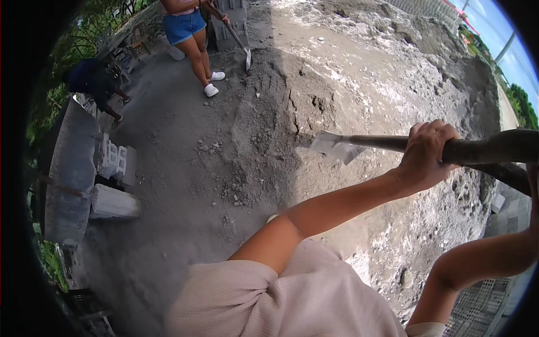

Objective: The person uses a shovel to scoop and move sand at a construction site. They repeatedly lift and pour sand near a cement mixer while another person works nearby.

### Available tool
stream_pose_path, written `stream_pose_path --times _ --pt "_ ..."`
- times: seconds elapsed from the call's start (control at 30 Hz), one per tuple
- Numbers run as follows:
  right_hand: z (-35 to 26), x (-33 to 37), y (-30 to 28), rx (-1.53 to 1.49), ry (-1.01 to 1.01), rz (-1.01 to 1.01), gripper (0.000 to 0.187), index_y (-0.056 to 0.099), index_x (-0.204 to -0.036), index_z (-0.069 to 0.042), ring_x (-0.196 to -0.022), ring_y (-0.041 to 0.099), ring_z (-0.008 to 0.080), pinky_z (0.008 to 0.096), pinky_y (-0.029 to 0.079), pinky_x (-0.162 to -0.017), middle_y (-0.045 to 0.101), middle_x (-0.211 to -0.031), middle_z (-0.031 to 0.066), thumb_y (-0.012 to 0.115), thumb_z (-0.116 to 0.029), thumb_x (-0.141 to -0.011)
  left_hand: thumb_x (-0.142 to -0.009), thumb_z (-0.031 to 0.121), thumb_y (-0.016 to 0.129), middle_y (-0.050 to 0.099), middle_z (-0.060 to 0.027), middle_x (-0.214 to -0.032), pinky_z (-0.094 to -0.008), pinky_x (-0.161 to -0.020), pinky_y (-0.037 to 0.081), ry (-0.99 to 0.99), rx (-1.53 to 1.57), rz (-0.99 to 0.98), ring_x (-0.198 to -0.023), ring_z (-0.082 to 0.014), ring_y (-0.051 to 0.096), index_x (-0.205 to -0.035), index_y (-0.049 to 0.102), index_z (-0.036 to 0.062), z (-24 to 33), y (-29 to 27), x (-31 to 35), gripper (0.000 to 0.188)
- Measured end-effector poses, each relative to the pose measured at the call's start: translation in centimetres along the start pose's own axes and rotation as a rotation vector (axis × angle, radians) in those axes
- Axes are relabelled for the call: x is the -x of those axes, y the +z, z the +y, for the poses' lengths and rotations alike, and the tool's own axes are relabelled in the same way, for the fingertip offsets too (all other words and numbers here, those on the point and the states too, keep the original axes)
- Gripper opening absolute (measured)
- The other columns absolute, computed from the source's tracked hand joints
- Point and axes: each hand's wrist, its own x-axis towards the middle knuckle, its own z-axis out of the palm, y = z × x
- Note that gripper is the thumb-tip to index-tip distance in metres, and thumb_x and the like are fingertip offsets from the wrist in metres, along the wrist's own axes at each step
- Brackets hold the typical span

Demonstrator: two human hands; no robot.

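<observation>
A shovel with a dark shaft and a pale, worn metal blade reaches in from the right. My left hand is closed around the shaft, just below where the handle forks. At the right edge my right hand shows only in part, closed at the handle's end, with its forearm rising from below. The blade is at a mound of grey, gravelly soil, along the line between shade and sunlight. Whether the blade touches the soil, I cannot tell.
A person in blue shorts holds another shovel at the mound's far side. Far left, a person in dark clothes bends down. Hollow concrete blocks and a large grey metal sheet or trough stand left; stacked blocks stand right.
</observation>
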Motion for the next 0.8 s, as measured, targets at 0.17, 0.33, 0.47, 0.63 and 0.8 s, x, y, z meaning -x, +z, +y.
stream_pose_path --times 0.17,0.33,0.47,0.63,0.8 --pt "-1.7 6.9 25.4 0.274 0.045 0.056 0.016 0.049 -0.063 -0.012 -0.058 0.052 0.0227 0.0323 0.034 -0.056 0.053 -0.061 0.0026 0.059 -0.01 -0.05 -0.06 0.029 0.072 0.042 -0.0094 -0.114 -0.0524 -0.087 0.03 -0.772 -0.588 -0.108 -0.109 -0.0319 0.042 -0.117 0.037 0.0131 -19.1 -2.0 14.5 0.069" --pt "-3.0 11.2 26.6 0.216 0.117 -0.021 0.016 0.05 -0.063 -0.012 -0.06 0.052 0.0207 0.0327 0.034 -0.056 0.051 -0.061 0.002 0.063 -0.013 -0.053 -0.06 0.036 0.071 0.037 -0.0085 -0.125 -0.0571 -0.083 0.033 -0.861 -0.583 -0.079 -0.113 -0.0346 0.04 -0.123 0.032 0.0192 -20.3 -3.4 18.9 0.076" --pt "-4.2 11.2 24.8 0.089 0.109 -0.044 0.016 0.052 -0.065 -0.012 -0.062 0.053 0.0229 0.0337 0.035 -0.057 0.054 -0.064 0.0024 0.062 -0.009 -0.054 -0.069 0.028 0.065 0.052 -0.0049 -0.11 -0.0526 -0.083 0.033 -0.816 -0.449 0.133 -0.107 -0.0277 0.048 -0.106 0.05 0.02 -21.7 -2.3 19.2 0.041" --pt "-5.2 5.2 16.7 0.166 0.037 0.154 0.02 0.054 -0.069 -0.011 -0.063 0.053 0.0245 0.0328 0.037 -0.059 0.054 -0.065 0.0041 0.06 -0.006 -0.051 -0.065 0.008 0.064 0.057 -0.0031 -0.094 -0.0436 -0.079 0.039 -0.302 -0.209 0.22 -0.097 -0.0248 0.053 -0.083 0.052 0.012 -14.8 -1.5 11.6 0.022" --pt "-0.7 3.2 2.5 -0.186 -0.105 0.059 0.036 0.052 -0.101 0.002 -0.08 0.053 0.0187 0.0275 0.042 -0.073 0.055 -0.092 0.0097 0.065 -0.007 -0.068 -0.06 0.003 0.063 0.051 -0.0081 -0.083 -0.0419 -0.078 0.038 -0.007 -0.073 0.049 -0.085 -0.0296 0.051 -0.084 0.048 0.0098 -2.6 -2.6 2.5 0.029"
